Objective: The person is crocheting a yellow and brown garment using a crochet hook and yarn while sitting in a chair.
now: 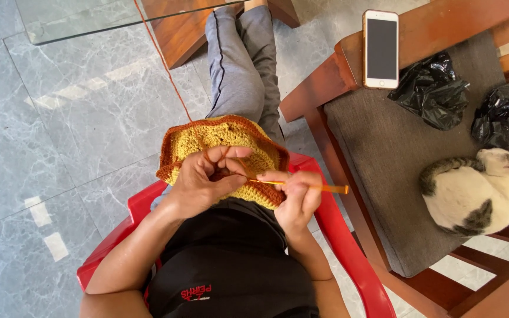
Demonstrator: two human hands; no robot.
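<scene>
On the left, the grey marble floor (60,135) is lying open beside the red plastic chair (349,253), so a hand is finding free passage there, with only the thin orange yarn strand (166,65) crossing the air and the glass table edge (89,23) standing at the far side. On the right the room is much tighter: the wooden armrest (325,82) carrying a white phone (380,49) is rising just beside the red chair. Past it, the grey seat cushion (378,153) is being taken by two black plastic bags (434,88) at the far end and a curled cat (472,191) nearer, leaving bare cloth between them and the armrest.
</scene>
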